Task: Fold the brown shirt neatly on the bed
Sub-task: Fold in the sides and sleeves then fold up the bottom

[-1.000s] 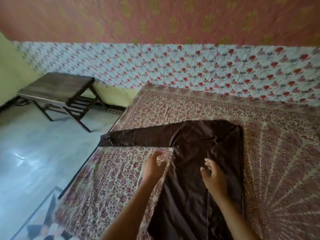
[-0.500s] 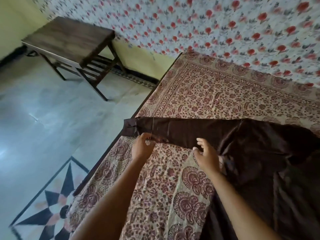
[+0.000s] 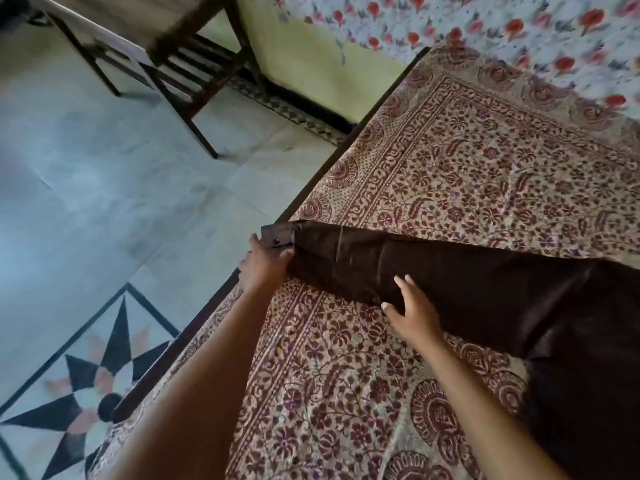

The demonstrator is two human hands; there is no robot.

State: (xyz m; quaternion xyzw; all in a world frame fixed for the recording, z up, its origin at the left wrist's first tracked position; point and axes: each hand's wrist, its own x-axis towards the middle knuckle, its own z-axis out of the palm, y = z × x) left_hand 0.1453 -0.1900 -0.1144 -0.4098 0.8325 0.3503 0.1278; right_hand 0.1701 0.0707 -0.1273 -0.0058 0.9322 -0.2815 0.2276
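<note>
The brown shirt [image 3: 485, 292] lies on the bed [image 3: 467, 174], its body at the right edge of view and one long sleeve stretched left to the bed's side edge. The sleeve's cuff [image 3: 277, 235], with a small button, hangs just over that edge. My left hand [image 3: 263, 263] pinches the sleeve right at the cuff. My right hand [image 3: 412, 310] lies flat with straight fingers on the sleeve's near edge, about midway along it.
The bed carries a maroon and cream printed cover; a red-flowered white sheet [image 3: 519, 32] lies at its far end. Left of the bed is a pale tiled floor [image 3: 104, 202] with a black star inlay. A dark wooden table [image 3: 166, 36] stands by the wall.
My view has swung left and down along the sleeve. My left hand slid out to the cuff and took hold of it. My right hand moved leftward onto the sleeve's middle.
</note>
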